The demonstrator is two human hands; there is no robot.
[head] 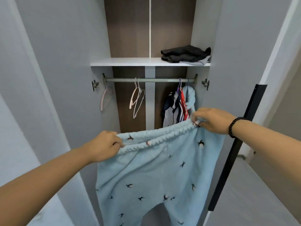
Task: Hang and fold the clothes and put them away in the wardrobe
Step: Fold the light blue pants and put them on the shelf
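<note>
Light blue fleece trousers (154,173) with small dark bird prints hang in front of the open wardrobe, spread by their elastic waistband. My left hand (104,146) pinches the waistband's left end. My right hand (211,119), with a black bead bracelet at the wrist, pinches the right end a little higher. The legs drop out of view below. Behind them a metal rail (149,80) carries empty pale hangers (136,98) and, at the right, hung clothes (177,108) including a matching blue top.
A white shelf (123,61) above the rail holds folded dark clothes (185,53) at its right. Both wardrobe doors stand open; the right door (244,62) has a long black handle (234,152). One pink hanger (105,98) hangs at the rail's far left.
</note>
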